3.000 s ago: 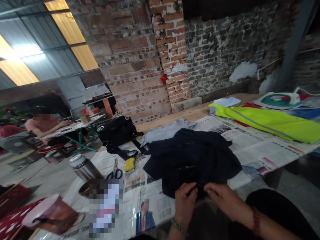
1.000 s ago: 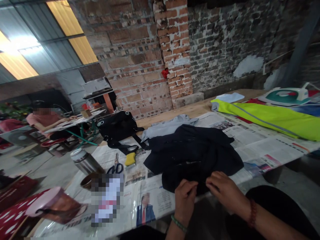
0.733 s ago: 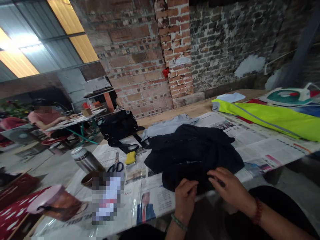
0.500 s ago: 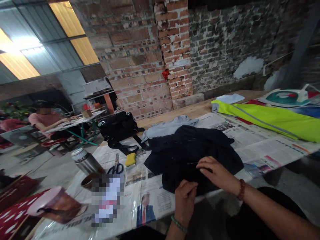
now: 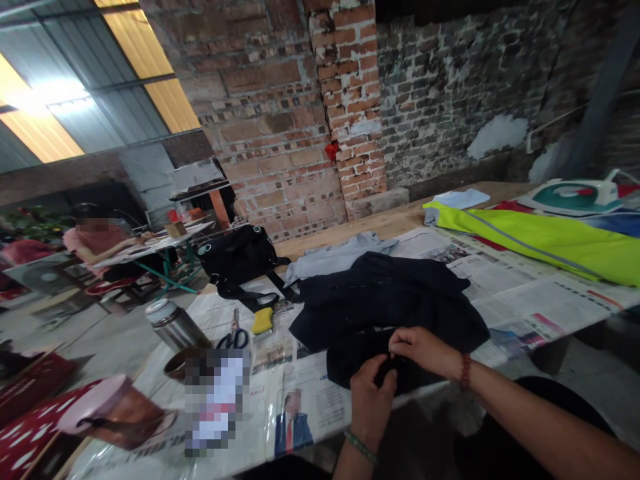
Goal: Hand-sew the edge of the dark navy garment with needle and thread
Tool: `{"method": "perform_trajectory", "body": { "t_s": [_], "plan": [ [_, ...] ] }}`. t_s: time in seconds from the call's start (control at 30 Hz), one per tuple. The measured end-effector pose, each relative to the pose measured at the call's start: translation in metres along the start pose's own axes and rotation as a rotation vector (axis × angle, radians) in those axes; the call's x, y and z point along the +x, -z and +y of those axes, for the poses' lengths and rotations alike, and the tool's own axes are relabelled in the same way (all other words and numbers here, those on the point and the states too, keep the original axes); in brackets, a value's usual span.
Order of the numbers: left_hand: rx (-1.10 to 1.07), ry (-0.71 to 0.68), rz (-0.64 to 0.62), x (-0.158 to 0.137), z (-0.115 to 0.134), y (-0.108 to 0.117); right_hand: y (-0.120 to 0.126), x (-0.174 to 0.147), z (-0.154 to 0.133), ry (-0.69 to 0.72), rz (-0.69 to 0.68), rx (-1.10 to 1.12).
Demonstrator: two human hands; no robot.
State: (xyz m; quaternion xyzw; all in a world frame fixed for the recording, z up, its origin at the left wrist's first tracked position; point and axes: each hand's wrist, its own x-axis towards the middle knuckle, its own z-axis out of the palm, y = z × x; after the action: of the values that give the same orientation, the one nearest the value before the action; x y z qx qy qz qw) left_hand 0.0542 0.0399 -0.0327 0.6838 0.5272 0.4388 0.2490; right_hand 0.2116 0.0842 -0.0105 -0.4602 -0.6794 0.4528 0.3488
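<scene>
A dark navy garment (image 5: pixel 385 287) lies spread over newspaper on the table. Its near black part (image 5: pixel 345 360) reaches the table's front edge. At that edge my left hand (image 5: pixel 373 393) grips the dark cloth, thumb and forefinger drawn together. My right hand (image 5: pixel 425 350) is closed in a pinch just above and beside the left fingertips, over the same cloth. Whatever sits between its fingertips is too small to make out. Left of the garment are a yellow block-like object (image 5: pixel 263 321) and black-handled scissors (image 5: pixel 235 335).
A steel flask (image 5: pixel 175 323), a brown cup (image 5: pixel 177 365) and a lidded pink container (image 5: pixel 117 413) stand at left. A black bag (image 5: pixel 240 257) and grey cloth (image 5: pixel 340 257) lie behind. Rightward are a hi-vis yellow garment (image 5: pixel 540 240) and an iron (image 5: pixel 570 197). Another person (image 5: pixel 100 243) sits far left.
My right hand has come down and left, from raised with loose fingers to a pinch beside my left hand. The left hand's fingers have shifted on the cloth.
</scene>
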Motion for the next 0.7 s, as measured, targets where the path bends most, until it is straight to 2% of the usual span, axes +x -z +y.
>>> {"method": "perform_trajectory", "body": {
  "t_s": [0.23,0.4,0.53,0.7],
  "plan": [
    [0.049,-0.001,-0.076,0.0,0.003,0.001,0.002,0.009,-0.002,-0.075,0.163,0.31],
    [0.049,0.0,-0.069,0.0,0.003,0.004,0.013,0.011,-0.016,-0.072,0.145,0.478],
    [0.038,0.0,-0.07,0.001,0.003,0.005,0.028,0.015,-0.033,-0.044,0.14,0.627],
    [0.022,0.005,-0.069,-0.001,0.004,0.006,0.058,0.024,-0.057,0.035,0.153,0.734]
  ]
}}
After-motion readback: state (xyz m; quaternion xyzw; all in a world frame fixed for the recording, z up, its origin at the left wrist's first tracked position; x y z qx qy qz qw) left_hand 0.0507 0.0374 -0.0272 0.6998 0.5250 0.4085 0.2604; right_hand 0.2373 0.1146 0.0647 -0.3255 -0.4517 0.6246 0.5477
